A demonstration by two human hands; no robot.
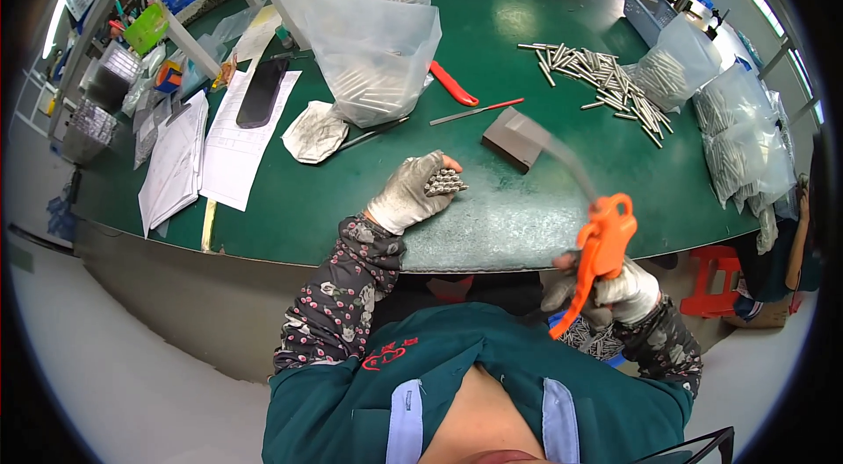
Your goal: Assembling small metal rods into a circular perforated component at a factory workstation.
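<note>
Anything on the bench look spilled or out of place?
Metal pins lie scattered beside a bag at the far right, unlike the neat bundle in the left hand: perhaps spilled, perhaps tipped out deliberately. A crumpled white wad looks untidy.

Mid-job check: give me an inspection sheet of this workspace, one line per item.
Surface: green table, with a paler patch at its near edge.
Job's things: bundled pins in the left hand; orange tool in the right hand, its nozzle blurred; dark block between them, farther in; loose pins heaped beyond, to the right.
Clutter: red-handled file, crumpled cloth, phone, papers, clear bags of pins.
Grippers: both hands gloved, some fingertips bare, each closed on its item.
Cables: nothing seen.
Surroundings: red stool and another person's arm at the right.
</note>
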